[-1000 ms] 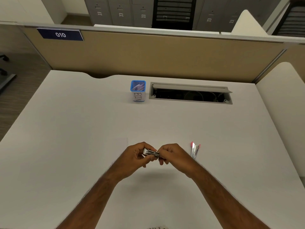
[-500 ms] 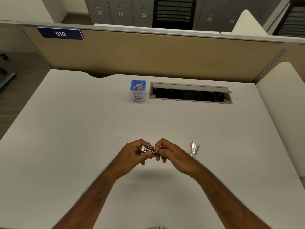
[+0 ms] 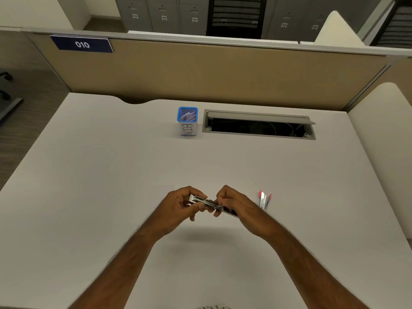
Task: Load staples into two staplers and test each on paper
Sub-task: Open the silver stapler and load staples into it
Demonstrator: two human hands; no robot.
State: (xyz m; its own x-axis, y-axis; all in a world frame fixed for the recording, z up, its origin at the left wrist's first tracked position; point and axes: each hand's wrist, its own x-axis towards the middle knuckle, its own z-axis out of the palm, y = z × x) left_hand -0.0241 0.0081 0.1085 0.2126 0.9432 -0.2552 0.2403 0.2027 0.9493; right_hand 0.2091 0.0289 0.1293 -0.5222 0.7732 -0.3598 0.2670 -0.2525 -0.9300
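Silver metal stapler (image 3: 206,202) opened, gripped in left hand (image 3: 178,204), right hand (image 3: 231,201) fingertips pinching at its channel; loading underway, needing staples seated, then closing

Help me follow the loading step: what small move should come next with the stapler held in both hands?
Probably seat the staples and close it: the left hand grips the silver stapler with its channel exposed while the right hand pinches at its middle.
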